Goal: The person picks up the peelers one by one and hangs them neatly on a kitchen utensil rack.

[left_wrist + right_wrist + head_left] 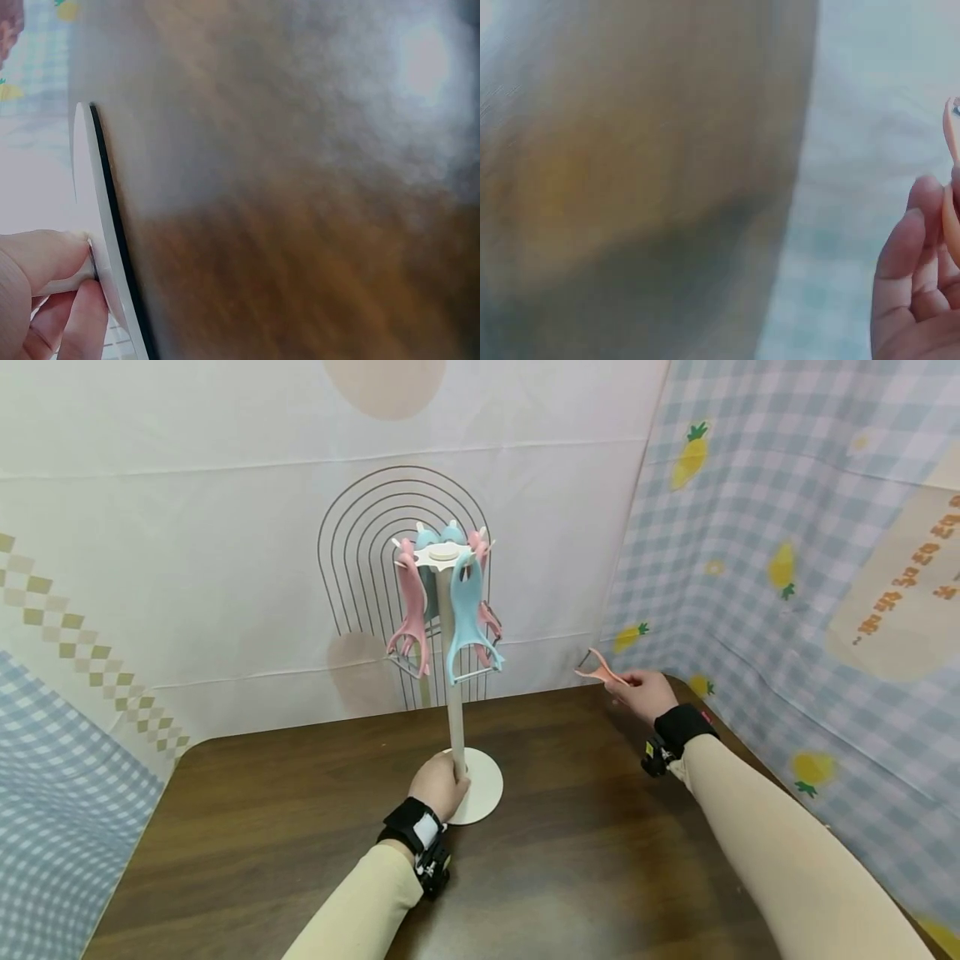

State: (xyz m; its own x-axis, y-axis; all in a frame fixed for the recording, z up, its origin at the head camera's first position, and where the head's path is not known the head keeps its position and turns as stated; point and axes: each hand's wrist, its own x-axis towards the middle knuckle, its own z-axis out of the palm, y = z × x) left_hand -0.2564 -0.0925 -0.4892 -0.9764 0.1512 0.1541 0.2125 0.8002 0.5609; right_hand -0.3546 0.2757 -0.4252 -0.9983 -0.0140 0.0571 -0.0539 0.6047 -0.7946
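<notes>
A white stand (454, 714) with a round base (487, 789) stands upright on the table. Low on its pole, just above the base, my left hand (435, 787) grips it; the left wrist view shows thumb and fingers (84, 319) around the pole. Y-shaped peelers hang from hooks at the top, among them a light blue peeler (467, 606) in front and a pink peeler (412, 597) to its left. Off to the right of the stand, my right hand (645, 693) holds an orange peeler (602, 672) by its handle, blade end pointing left. Only part of this peeler shows in the right wrist view.
Underneath is a dark wooden table (300, 860) with rounded back corners. A pale cloth (225, 577) hangs behind it, and a blue checked cloth (750, 510) with pineapple prints runs along the right side, close to my right hand.
</notes>
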